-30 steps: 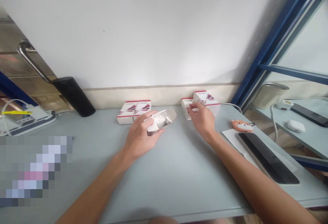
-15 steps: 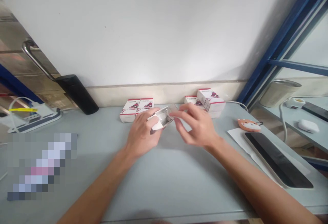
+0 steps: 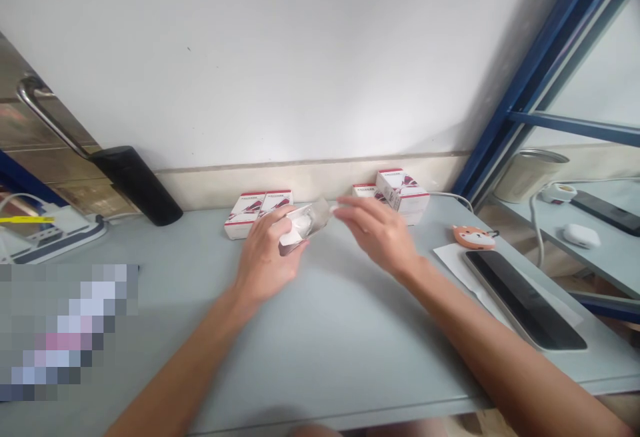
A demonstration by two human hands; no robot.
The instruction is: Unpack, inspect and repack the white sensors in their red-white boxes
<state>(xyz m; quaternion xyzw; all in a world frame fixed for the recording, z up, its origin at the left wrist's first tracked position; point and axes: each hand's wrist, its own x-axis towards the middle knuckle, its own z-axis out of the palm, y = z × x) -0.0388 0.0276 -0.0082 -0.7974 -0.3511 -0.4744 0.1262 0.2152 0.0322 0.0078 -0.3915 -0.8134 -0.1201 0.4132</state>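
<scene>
Showing the left hand (image 3: 263,260) curled around an open box (image 3: 313,217), which was held just above the table (image 3: 325,330) near its back middle, with the open end turned toward the right hand (image 3: 380,233). The right hand was loosely spread, its fingertips at the box's raised flap. Whether they touched the flap could not be told, and the hand gripped nothing that could be made out. A white insert (image 3: 300,225) sat exposed inside the open box.

Risks, as judged: the open box was tilted and gripped from one side only, so the white insert could have slid out of the open end onto the table. A hard squeeze by the left hand could have crushed the thin card walls. A sweep of the right forearm could have struck the phone (image 3: 525,298) lying beside it.

Counts: five small boxes in all.
- One open box in the left hand.
- A left pair (image 3: 257,210) of closed boxes, side by side near the wall.
- A right pair (image 3: 395,190) of closed boxes, close together, one raised higher than the other.

Also one phone, one paper sheet (image 3: 453,260) beneath it, one orange fox-shaped trinket (image 3: 473,237) and one black cylinder (image 3: 137,183).
</scene>
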